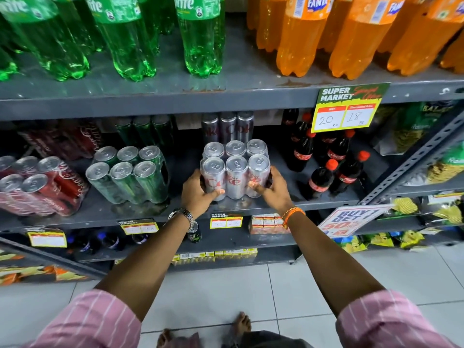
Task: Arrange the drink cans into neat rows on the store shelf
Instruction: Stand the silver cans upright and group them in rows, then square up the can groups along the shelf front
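Your left hand [198, 194] and right hand [272, 189] clasp the wrapped silver Diet Coke six-pack [236, 169] on the shelf [276, 204]; Sprite bottles [125, 36] and Fanta bottles [303, 36] stand above.

Silver cans [236, 169]: silver tops and bodies, red lettering.
Green cans [130, 174]: dark green bodies, silver tops.
Red cans [47, 184]: red bodies, white script, silver tops.
Upper shelf bottles: left group [200, 36] clear green with green labels; right group [301, 38] orange with orange labels and blue-white lettering.
Small bottles [326, 162]: black liquid, red caps, red labels.
Shelf [251, 96]: grey metal.
Price tag [349, 109]: yellow, dark green header, red-and-white boxes.
Sleeves [100, 320]: pink, thin white stripes.
Watch [184, 214]: silver.
Wristband [291, 214]: orange.
Floor [288, 287]: pale grey-white tiles.
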The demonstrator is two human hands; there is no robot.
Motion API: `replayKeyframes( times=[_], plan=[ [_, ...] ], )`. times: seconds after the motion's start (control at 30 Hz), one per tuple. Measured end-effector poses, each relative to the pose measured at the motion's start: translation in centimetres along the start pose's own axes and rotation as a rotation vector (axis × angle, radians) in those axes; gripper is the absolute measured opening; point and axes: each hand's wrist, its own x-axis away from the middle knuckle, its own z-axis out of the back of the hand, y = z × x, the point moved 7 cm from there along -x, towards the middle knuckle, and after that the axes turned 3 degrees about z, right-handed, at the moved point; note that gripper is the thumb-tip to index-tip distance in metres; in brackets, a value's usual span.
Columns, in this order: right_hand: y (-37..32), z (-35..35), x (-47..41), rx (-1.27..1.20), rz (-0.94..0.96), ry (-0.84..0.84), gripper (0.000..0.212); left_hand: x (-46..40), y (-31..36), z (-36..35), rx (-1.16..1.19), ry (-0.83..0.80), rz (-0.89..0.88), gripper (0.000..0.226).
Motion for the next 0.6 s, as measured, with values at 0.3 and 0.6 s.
replayKeyframes(
  times=[0.3,0.6],
  plan=[
    [0.0,-0.2,2.2,-0.046,-0.01,0.025,0.065,1.5,0.1,0.5,0.03,-0.003,-0.05,0.062],
    [0.1,-0.5,2.6,-0.061,-0.016,0.026,0.067,1.8,0.0,0.2,0.043,-0.018,-0.041,0.061]
  ],
)
